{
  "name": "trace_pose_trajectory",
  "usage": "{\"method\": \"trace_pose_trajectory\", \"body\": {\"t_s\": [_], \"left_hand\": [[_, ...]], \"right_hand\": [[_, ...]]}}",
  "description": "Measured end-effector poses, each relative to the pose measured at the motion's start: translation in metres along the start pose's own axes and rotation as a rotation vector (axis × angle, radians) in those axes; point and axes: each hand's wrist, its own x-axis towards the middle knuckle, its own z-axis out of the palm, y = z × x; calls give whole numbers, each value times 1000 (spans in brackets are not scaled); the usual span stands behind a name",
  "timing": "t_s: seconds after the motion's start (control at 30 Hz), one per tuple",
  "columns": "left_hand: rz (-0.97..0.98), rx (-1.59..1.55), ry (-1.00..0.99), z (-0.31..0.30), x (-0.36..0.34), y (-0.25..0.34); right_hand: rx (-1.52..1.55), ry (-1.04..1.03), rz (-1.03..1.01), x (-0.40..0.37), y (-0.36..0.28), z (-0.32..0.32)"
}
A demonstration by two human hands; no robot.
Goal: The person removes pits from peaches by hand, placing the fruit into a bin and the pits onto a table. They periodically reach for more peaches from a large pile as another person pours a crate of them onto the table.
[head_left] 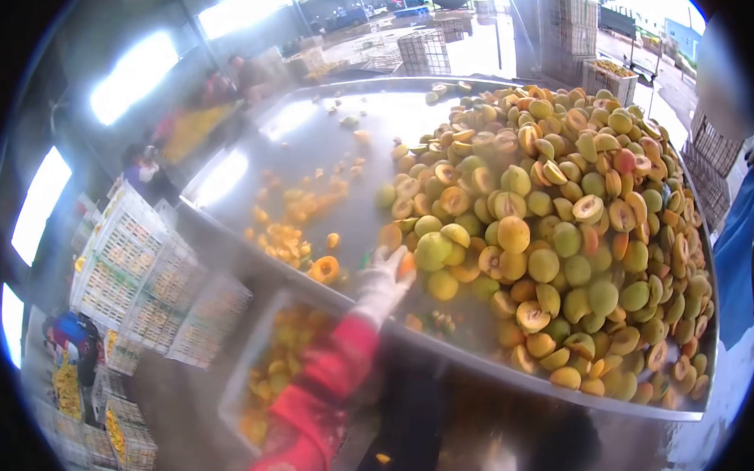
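Note:
My left hand (pixel 384 281), in a pale glove below a red sleeve (pixel 326 375), reaches over the near edge of the metal table (pixel 361 227). Its fingers are closed around an orange piece of fruit (pixel 406 266). Just right of it rises a large heap of green and orange fruit, many pieces halved (pixel 551 233). Smaller orange pieces (pixel 285 241) lie to its left, beside a halved fruit with a hollow centre (pixel 325 269). A small green thing (pixel 365 259) shows at the glove's left side. I cannot make out my right hand.
Below the table's near edge, a container (pixel 243 380) holds yellow-orange fruit. White plastic crates (pixel 135 269) are stacked at left, and more crates (pixel 425 53) stand beyond the table. Other people are blurred at the far left. Blue cloth (pixel 740 256) hangs at the right edge.

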Motion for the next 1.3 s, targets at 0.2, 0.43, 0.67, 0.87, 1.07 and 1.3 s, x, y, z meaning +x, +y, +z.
{"method": "trace_pose_trajectory", "body": {"t_s": [0.2,0.43,0.67,0.87,1.07,1.3], "left_hand": [[-40,-118,-119,31,31,-14],[-257,-1909,-572,-45,-118,29],[-558,-1824,-646,-34,-234,87],[-505,-1664,-558,-33,-247,98],[-274,-1432,-447,-11,-252,85],[-473,-1579,-478,-11,-251,91]], "right_hand": [[207,-8,148,18,36,-2],[-216,90,-241,16,-5,14],[-611,158,-717,-8,-17,36],[-869,277,-748,-8,-1,45],[-1093,372,-747,14,21,57],[-1061,290,-573,12,6,61]]}}
